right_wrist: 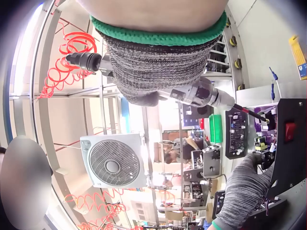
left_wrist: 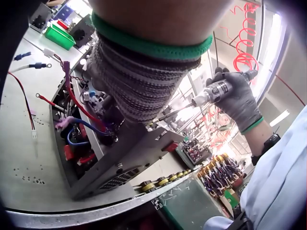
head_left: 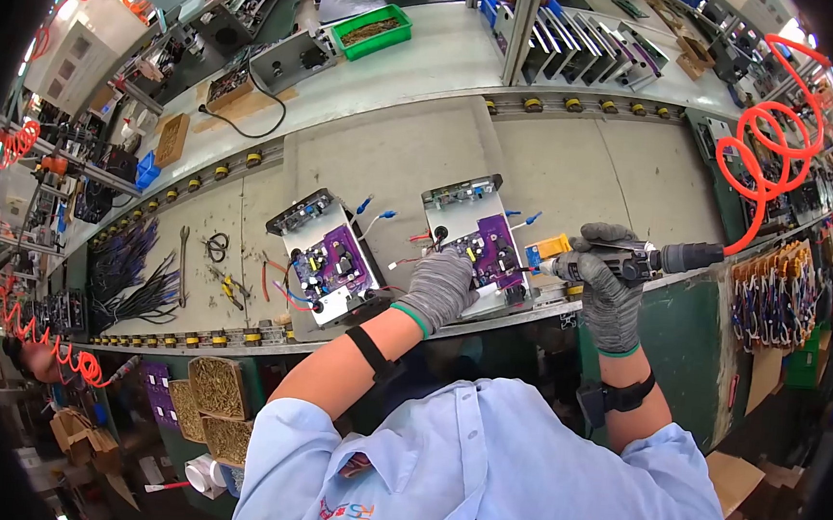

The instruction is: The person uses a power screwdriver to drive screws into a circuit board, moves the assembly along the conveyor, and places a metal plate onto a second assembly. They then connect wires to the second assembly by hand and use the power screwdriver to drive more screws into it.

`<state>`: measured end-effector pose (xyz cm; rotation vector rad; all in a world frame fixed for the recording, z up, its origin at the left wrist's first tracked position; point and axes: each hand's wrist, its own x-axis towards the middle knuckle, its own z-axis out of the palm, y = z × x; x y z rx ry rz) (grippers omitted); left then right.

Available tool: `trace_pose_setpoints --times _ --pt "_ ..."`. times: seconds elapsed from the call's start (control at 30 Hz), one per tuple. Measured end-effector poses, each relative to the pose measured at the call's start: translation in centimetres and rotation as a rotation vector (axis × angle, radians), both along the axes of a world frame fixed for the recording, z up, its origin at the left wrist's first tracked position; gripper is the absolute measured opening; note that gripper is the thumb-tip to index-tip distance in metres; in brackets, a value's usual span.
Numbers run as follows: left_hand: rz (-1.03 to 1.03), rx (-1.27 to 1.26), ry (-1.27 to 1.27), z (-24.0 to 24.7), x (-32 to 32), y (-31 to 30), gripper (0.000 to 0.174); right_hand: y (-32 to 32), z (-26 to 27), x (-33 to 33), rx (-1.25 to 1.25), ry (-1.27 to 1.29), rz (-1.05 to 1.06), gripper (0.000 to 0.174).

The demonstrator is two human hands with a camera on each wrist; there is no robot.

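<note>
- The open chassis [head_left: 452, 220] we have in hand sits at the counter's [head_left: 395, 152] near edge, with a purple circuit board [head_left: 494, 253] inside.
- Our right hand [head_left: 609, 298] grips a powered driver [head_left: 629, 262]; its long bit [right_wrist: 247, 112] reaches in from the right, beside the panel with the red switch [right_wrist: 290, 132]. We cannot tell whether the tip is seated.
- Our left hand [head_left: 439, 289] has its fingertips down among the parts at the chassis's near left; whether they pinch something or only press, we cannot tell.
- To work well here, we would line the bit up with its point of contact before any power, push straight along the shaft, and brace the chassis against that push. Fingertips belong clear of the tip, and a slip could scar the board.
- Just right of the chassis lies a yellow item [head_left: 550, 246]; at its far right, blue-ended leads [head_left: 532, 219] stick out, best clear of the bit.
- Left of it lies a second chassis [head_left: 316, 238], similarly fitted.
- Farther right, the orange coiled hose [head_left: 765, 183] runs to the driver; we want slack in it, so nothing tugs our aim sideways.
</note>
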<state>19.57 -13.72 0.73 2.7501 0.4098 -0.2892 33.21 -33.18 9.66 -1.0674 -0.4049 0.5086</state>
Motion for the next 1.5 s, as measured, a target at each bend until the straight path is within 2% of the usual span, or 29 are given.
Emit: trace_pose_setpoints --times 0.27,0.3,0.4,0.53,0.6,0.73,0.87,0.93,0.97,1.03,1.27,1.33,1.37,1.4,1.47,1.5 --pt "0.044 0.046 0.085 -1.1 1.0 0.3 0.038 -0.4 -1.2 0.3 0.009 -0.020 -0.012 0.036" --pt "0.018 0.058 0.014 -0.4 0.7 0.2 0.028 -0.3 -1.3 0.4 -0.015 -0.045 -0.014 0.036" --pt "0.018 0.068 -0.055 -0.9 0.2 0.1 0.028 -0.1 -1.3 0.2 -0.016 -0.020 0.035 0.036" --pt "0.032 0.050 -0.103 -1.5 -0.2 0.0 0.028 0.5 -2.5 0.5 -0.014 0.003 0.072 0.037" --pt "0.042 0.020 0.028 -1.9 0.1 0.2 0.041 1.0 -3.0 0.6 0.006 -0.030 0.083 0.039" --pt "0.040 0.004 0.018 -2.0 0.3 0.3 0.042 1.6 -3.6 0.7 -0.034 -0.027 0.112 0.039" --pt "0.047 0.017 0.052 -1.6 0.4 0.2 0.044 2.2 -3.7 0.3 -0.115 -0.137 0.105 0.036" --pt "0.028 0.035 0.001 -1.5 0.4 0.2 0.030 2.5 -3.4 0.1 -0.157 -0.156 0.134 0.036" --pt "0.028 0.033 0.002 -1.8 0.4 0.3 0.030 2.7 -3.2 -0.1 -0.190 -0.185 0.156 0.036" --pt "0.029 0.022 0.053 -2.2 0.5 0.4 0.042 3.5 -2.5 -0.5 -0.204 -0.208 0.179 0.033" --pt "0.066 -0.006 -0.025 -2.6 0.1 0.3 0.040 4.9 -3.0 -0.9 -0.217 -0.191 0.219 0.032" --pt "0.114 -0.026 0.046 -1.6 0.1 0.1 0.041 5.0 -2.9 -1.2 -0.221 -0.218 0.223 0.033" --pt "0.101 0.025 -0.073 -1.1 -0.6 0.0 0.044 5.1 -2.7 -1.1 -0.235 -0.215 0.248 0.033" --pt "0.107 0.029 -0.081 0.1 -1.2 -0.2 0.044 5.0 -2.6 -1.0 -0.250 -0.211 0.271 0.033" --pt "0.252 -0.178 -0.332 2.5 -2.4 -0.3 0.049 4.8 -1.7 -1.0 -0.253 -0.211 0.279 0.035" --pt "0.325 -0.420 -0.371 0.5 -3.2 0.4 0.055 4.5 -0.5 -1.3 -0.191 -0.187 0.254 0.038"
